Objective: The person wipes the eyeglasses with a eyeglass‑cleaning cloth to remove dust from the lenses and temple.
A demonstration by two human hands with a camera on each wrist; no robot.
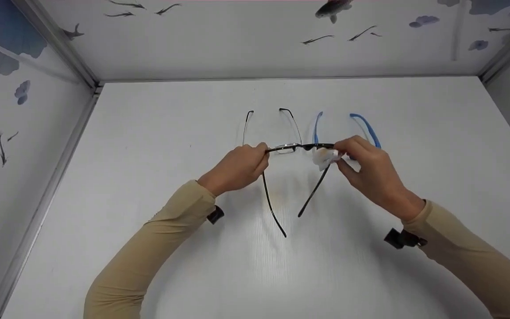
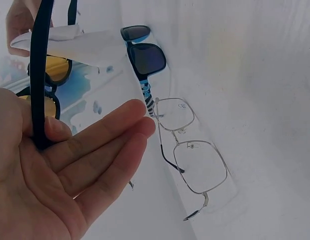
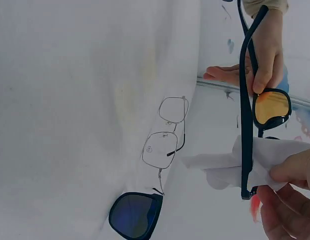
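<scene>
Black-framed glasses with yellow lenses [image 3: 271, 107] are held up above the table, both temples pointing back toward the person. My left hand [image 1: 241, 166] pinches the frame [image 2: 40, 75] at its left end between thumb and forefinger, the other fingers stretched out. At the opposite end my right hand [image 1: 370, 170] holds a white cloth [image 1: 323, 159] between thumb and fingers, pressed around the right lens. In the right wrist view, the cloth [image 3: 265, 155] hides that lens and part of the frame.
Behind the held pair, thin metal-framed clear glasses [image 2: 175, 137] lie on the white table [image 1: 157, 124]. Beside them are dark-lensed sunglasses [image 2: 147, 60] with blue temples [image 1: 370, 128]. White panels with painted fish [image 1: 332, 9] enclose the table's back and sides.
</scene>
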